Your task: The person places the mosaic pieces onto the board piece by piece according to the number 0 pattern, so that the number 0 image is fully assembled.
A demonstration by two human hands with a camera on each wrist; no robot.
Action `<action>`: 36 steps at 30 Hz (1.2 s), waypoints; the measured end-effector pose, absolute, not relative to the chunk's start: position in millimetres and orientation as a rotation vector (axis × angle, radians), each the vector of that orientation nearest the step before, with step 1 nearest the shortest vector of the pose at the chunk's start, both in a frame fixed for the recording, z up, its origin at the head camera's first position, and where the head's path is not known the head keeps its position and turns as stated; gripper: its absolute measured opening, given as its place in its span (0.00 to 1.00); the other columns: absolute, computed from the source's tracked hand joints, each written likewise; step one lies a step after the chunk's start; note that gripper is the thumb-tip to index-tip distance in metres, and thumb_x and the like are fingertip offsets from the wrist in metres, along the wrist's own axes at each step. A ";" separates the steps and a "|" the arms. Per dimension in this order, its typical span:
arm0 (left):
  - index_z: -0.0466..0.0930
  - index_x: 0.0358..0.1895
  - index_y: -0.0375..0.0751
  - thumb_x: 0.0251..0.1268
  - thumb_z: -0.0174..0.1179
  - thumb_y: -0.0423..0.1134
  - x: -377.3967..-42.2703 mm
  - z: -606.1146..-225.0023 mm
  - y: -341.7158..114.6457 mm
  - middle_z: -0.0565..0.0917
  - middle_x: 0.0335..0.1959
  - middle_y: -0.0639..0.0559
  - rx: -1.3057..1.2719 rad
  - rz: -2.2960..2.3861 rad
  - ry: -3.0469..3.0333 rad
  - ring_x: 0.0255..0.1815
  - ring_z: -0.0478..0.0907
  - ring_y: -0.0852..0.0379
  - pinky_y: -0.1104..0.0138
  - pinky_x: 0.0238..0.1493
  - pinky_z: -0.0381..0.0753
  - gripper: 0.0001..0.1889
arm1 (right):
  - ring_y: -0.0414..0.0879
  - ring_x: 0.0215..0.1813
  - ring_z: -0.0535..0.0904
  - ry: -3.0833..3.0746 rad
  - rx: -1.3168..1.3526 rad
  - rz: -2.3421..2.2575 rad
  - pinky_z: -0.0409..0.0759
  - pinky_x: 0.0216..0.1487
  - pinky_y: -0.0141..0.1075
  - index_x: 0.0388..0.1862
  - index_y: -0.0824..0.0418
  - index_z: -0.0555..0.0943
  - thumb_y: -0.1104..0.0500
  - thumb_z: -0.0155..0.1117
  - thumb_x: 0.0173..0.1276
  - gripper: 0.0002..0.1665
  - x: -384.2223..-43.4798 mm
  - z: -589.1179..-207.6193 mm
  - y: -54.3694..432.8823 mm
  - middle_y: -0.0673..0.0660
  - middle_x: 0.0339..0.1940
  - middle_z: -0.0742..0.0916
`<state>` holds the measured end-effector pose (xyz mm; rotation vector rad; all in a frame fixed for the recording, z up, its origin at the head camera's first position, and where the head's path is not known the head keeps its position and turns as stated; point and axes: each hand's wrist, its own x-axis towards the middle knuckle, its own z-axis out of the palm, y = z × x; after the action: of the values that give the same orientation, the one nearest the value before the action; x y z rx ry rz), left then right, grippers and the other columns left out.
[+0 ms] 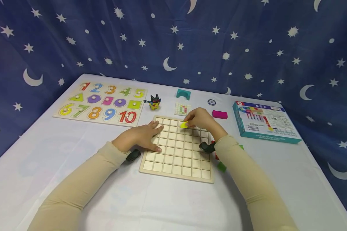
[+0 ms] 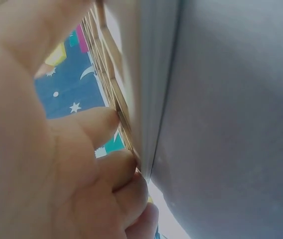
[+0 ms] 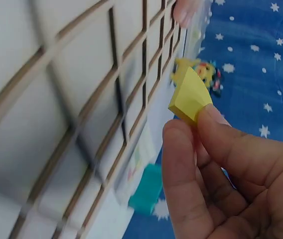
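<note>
A wooden grid board (image 1: 177, 159) with square cells lies in the middle of the table. My left hand (image 1: 141, 136) rests on its left edge with the fingers spread; the left wrist view shows the fingertips (image 2: 109, 124) touching the frame. Over the far part of the board, my right hand (image 1: 201, 120) pinches a small yellow tile (image 1: 184, 125) between thumb and fingers. Seen from the right wrist, that yellow tile (image 3: 190, 97) has a curved edge and is held up off the grid. Just beyond the board lies a small card (image 1: 182, 109) with a coloured grid pattern.
Green (image 1: 221, 166) and red pieces lie partly hidden under my right forearm. A number puzzle (image 1: 101, 102) is at the left, a toy figure (image 1: 154, 102) beside it. Behind are a teal arch block (image 1: 183, 94), a chip (image 1: 211, 102), a magenta block (image 1: 219, 115) and a box (image 1: 266, 122).
</note>
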<state>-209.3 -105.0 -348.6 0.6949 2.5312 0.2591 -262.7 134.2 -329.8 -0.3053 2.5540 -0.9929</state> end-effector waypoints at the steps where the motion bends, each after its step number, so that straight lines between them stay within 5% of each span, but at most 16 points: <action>1: 0.41 0.74 0.45 0.53 0.59 0.63 -209.4 -348.7 -105.2 0.38 0.74 0.40 0.696 0.255 2.532 0.75 0.34 0.43 0.48 0.71 0.45 0.52 | 0.50 0.36 0.84 2.545 -0.307 -0.996 0.82 0.43 0.40 0.39 0.64 0.84 0.65 0.62 0.62 0.07 -263.9 -331.2 129.7 0.59 0.36 0.86; 14: 0.41 0.73 0.35 0.50 0.59 0.66 -213.6 -354.2 -105.6 0.42 0.74 0.40 0.752 0.231 2.566 0.75 0.36 0.42 0.53 0.73 0.44 0.56 | 0.44 0.26 0.82 2.548 -0.301 -0.950 0.82 0.32 0.32 0.33 0.64 0.84 0.65 0.66 0.58 0.04 -270.8 -345.8 97.2 0.57 0.30 0.87; 36: 0.41 0.72 0.34 0.50 0.60 0.65 -215.5 -355.3 -105.7 0.40 0.74 0.41 0.789 0.242 2.552 0.75 0.35 0.44 0.53 0.73 0.43 0.56 | 0.44 0.32 0.76 2.636 -0.439 -0.645 0.76 0.36 0.33 0.33 0.60 0.85 0.63 0.64 0.60 0.04 -270.7 -343.5 93.9 0.54 0.33 0.86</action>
<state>-215.5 -105.7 -355.3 0.7892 2.5522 0.2416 -270.7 93.9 -343.5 -0.4392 2.6355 -0.6451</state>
